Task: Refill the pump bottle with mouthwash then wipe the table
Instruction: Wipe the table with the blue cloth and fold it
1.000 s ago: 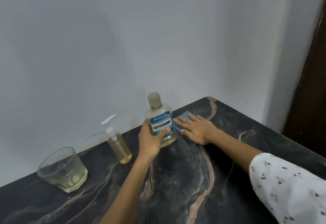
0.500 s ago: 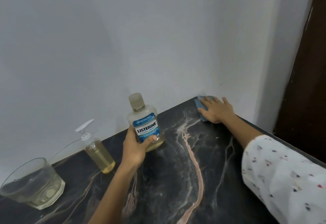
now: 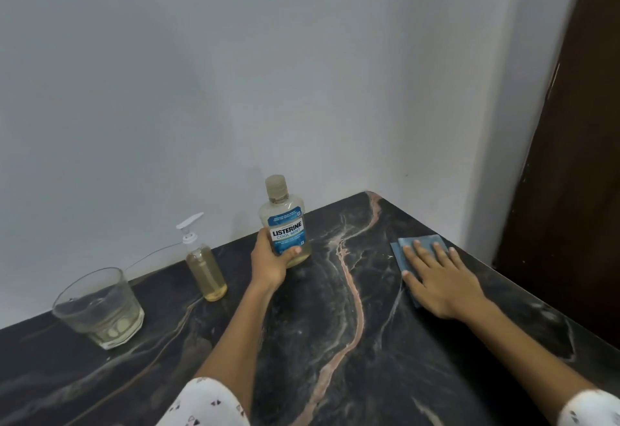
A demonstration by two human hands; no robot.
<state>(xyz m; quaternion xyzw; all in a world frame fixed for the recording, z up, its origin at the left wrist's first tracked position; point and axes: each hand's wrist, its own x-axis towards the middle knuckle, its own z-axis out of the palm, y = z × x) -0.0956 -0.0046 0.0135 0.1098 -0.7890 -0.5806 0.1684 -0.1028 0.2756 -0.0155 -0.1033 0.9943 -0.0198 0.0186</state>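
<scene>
**Cloth moves along the right edge while the mouthwash bottle stays off the table**

Cloth first — half a second ago you had it pushed up into the far corner by the wall, and a second ago it lay just beside the mouthwash bottle. Now it sits nearer you along the table's right edge, so your strokes are covering the right part of the table in turn. That reads as the wiping step well under way, with the left part around the glass likely still to do.

Your right hand lies flat on the cloth, fingers straight and spread, pressing it down onto the dark marbled top. Your left hand grips the mouthwash bottle around its lower body, thumb across the front below the label. You hold it upright near the back wall, cap on, seemingly lifted just clear of the top — whether its base touches, I cannot tell. Only a shallow layer of pale yellow liquid shows at its bottom.

Just to the left of that hand stands the pump bottle, pump head fitted, filled most of the way with yellowish liquid; the refill looks finished. Further left sits a glass with a little liquid in it.
</scene>
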